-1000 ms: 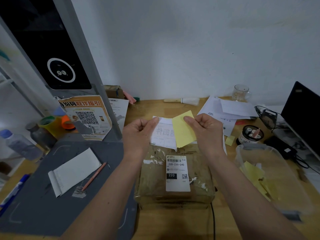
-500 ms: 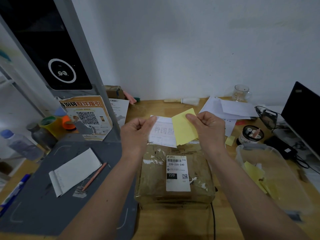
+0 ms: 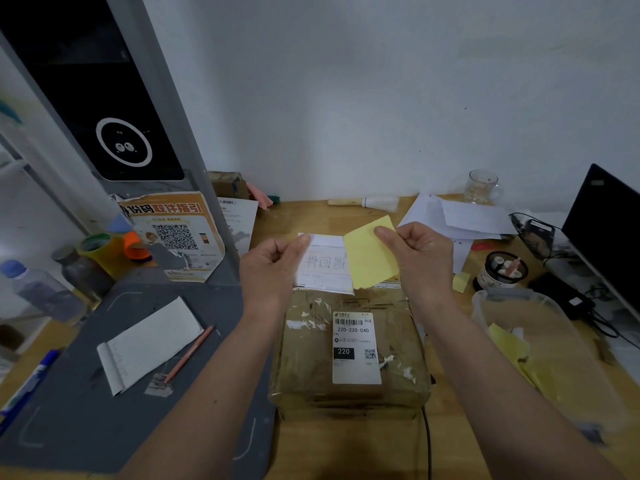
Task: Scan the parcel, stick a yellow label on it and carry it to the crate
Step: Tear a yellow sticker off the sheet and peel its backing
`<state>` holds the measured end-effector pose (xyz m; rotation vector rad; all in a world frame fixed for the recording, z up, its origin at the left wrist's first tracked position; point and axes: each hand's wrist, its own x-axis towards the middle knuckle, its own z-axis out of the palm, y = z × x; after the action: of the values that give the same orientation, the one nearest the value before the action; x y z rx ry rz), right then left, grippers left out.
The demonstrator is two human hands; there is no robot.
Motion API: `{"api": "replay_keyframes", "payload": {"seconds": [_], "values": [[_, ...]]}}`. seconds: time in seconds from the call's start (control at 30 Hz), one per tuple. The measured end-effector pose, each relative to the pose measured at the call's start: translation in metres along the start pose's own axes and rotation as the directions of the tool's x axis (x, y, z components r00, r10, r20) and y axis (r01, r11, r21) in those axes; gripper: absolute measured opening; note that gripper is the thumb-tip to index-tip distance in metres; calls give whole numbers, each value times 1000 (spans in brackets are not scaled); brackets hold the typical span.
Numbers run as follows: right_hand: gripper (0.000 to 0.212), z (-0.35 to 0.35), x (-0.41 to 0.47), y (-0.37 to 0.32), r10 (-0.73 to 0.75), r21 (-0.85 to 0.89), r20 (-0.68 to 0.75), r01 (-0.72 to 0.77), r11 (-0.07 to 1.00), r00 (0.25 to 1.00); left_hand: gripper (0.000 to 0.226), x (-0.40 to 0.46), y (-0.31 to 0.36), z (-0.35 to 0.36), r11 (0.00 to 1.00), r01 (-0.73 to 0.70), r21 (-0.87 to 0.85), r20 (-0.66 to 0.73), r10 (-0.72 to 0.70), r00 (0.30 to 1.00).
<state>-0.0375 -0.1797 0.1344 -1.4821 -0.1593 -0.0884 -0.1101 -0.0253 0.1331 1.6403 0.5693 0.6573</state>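
Note:
A brown taped parcel (image 3: pixel 311 362) lies on the wooden desk in front of me, with a white shipping label (image 3: pixel 356 348) reading 220-220-C40 on top. Above its far edge my right hand (image 3: pixel 420 261) pinches a yellow label (image 3: pixel 370 259) by its upper corner. My left hand (image 3: pixel 273 268) pinches the white backing sheet (image 3: pixel 323 268), which has printed characters showing through. The yellow label overlaps the sheet's right edge and angles away from it. No crate is in view.
A grey scanner stand (image 3: pixel 114 368) with a black screen (image 3: pixel 104 98) fills the left; a notepad (image 3: pixel 149 341) and pencil (image 3: pixel 190 353) lie on its base. A clear plastic tub (image 3: pixel 540 351) with yellow scraps sits right, near a dark monitor (image 3: pixel 609 230), cables and papers (image 3: pixel 460 216).
Both hands have drifted slightly apart and up. The yellow label has peeled further off the white sheet toward the right. The parcel has not moved.

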Motion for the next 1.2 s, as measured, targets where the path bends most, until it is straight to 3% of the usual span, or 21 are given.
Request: {"api": "replay_keyframes", "payload": {"seconds": [0.67, 0.83, 1.0, 1.2], "values": [[25, -6, 1, 1, 1, -20, -50, -2, 1000, 999, 31, 1, -7, -1, 1000, -29, 7, -37, 30, 999], [27, -18, 9, -2, 15, -20, -113, -18, 1000, 993, 31, 8, -8, -13, 999, -23, 23, -139, 26, 990], [27, -7, 6, -1, -2, -34, -65, -1, 999, 998, 31, 7, -3, -4, 993, -91, 74, -73, 97, 993], [31, -28, 7, 6, 39, -92, -164, -55, 994, 986, 35, 4, -7, 5, 997, -70, 30, -6, 70, 998]]}}
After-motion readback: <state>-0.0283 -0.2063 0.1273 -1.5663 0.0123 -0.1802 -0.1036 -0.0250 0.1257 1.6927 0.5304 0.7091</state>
